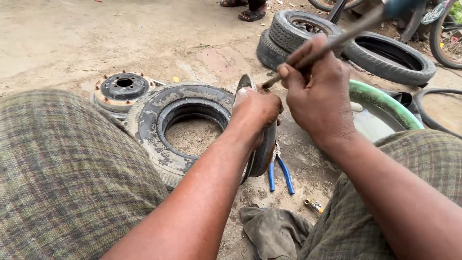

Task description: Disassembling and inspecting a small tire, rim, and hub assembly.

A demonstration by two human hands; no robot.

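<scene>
Checked cloth (62, 173) flanks hands (257, 113) gripping a dusty rubber tyre (166, 115).

Lighting: you work in soft, even daylight, bright without harshness; no single source shows. Shadows: faint and diffuse, darkest inside the flat tyre (180, 126) and under your forearms. Glare: mild sheen on the green basin (385, 102) rim and on the wet patch within it. Blur: the long metal tool (332, 38) in your right hand (317, 89) smears toward the upper right; your left hand (255, 113) stays sharp. Focus: your plaid cloth near the lower edges is slightly soft. Distortion: slight wide-angle stretching at the corners.
</scene>
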